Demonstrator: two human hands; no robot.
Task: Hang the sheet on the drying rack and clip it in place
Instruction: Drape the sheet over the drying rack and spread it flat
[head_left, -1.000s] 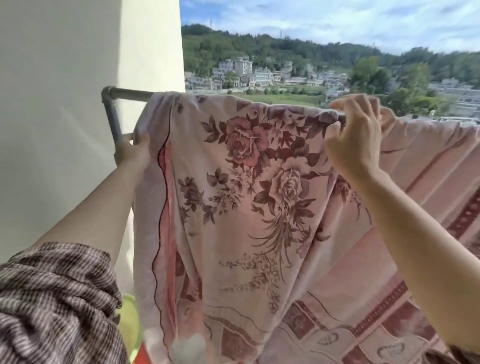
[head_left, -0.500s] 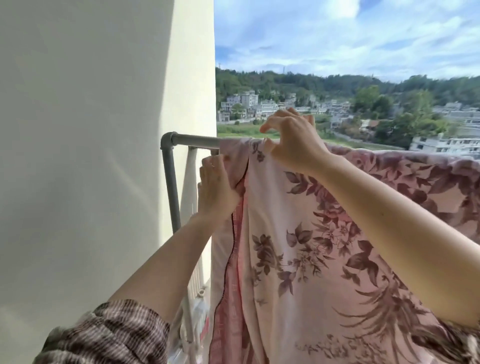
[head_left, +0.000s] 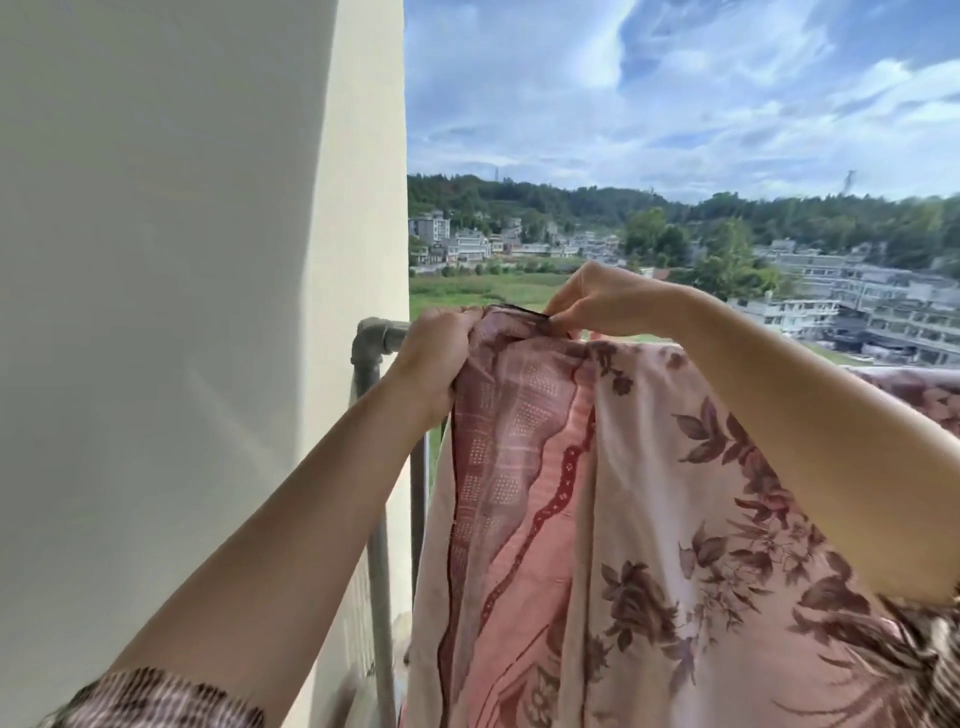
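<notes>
A pink sheet (head_left: 639, 519) with dark red flowers and a patterned border hangs over the top bar of a grey metal drying rack (head_left: 371, 343). My left hand (head_left: 434, 358) grips the sheet's left edge at the bar, close to the rack's corner elbow. My right hand (head_left: 602, 304) pinches the sheet's top hem just to the right of it, fingers curled over a dark edge. The two hands almost touch. The bar under the sheet is hidden. No clip can be made out.
A cream wall (head_left: 182, 312) stands close on the left, right beside the rack's upright pipe (head_left: 382, 597). Beyond the rack is open air, with fields, buildings (head_left: 857, 312) and wooded hills far below.
My left hand has come up from the sheet's side edge to the top bar. My right hand has moved left along the hem toward it. The view has tilted upward.
</notes>
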